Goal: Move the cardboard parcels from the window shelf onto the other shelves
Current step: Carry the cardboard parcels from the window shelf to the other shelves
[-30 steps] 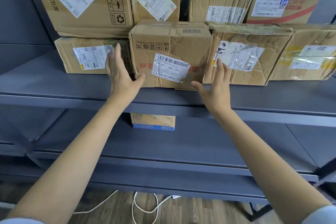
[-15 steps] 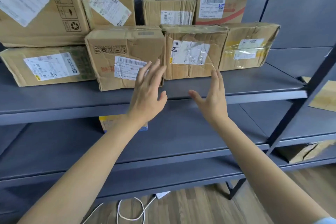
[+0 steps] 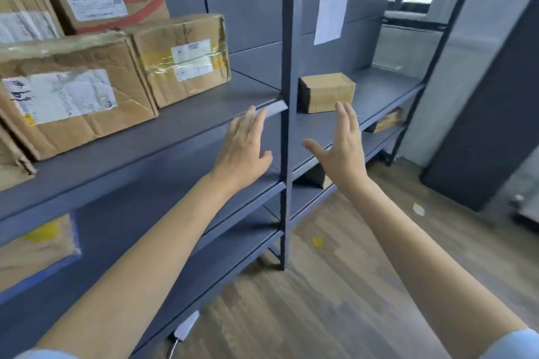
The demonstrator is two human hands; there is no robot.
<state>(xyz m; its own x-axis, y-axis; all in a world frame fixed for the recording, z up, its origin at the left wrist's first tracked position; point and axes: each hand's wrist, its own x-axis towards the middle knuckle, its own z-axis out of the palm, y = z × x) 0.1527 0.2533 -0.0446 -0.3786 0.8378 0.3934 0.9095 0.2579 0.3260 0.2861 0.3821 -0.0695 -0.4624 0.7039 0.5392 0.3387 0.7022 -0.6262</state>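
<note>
With both hands empty, left hand [image 3: 243, 151] and right hand [image 3: 341, 151] fingers straight and spread, reach to one o'clock and clasp the small box [image 3: 326, 92] by its two ends.

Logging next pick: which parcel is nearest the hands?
The small unlabelled parcel standing alone right of the upright post, just beyond the right hand; the others are bigger, labelled.

Both bare hands — left hand [image 3: 244, 151], right hand [image 3: 341, 151] — reach empty, fingers straight, toward the small brown cardboard parcel [image 3: 326, 92] on the dark grey metal shelf [image 3: 379, 90].
</note>
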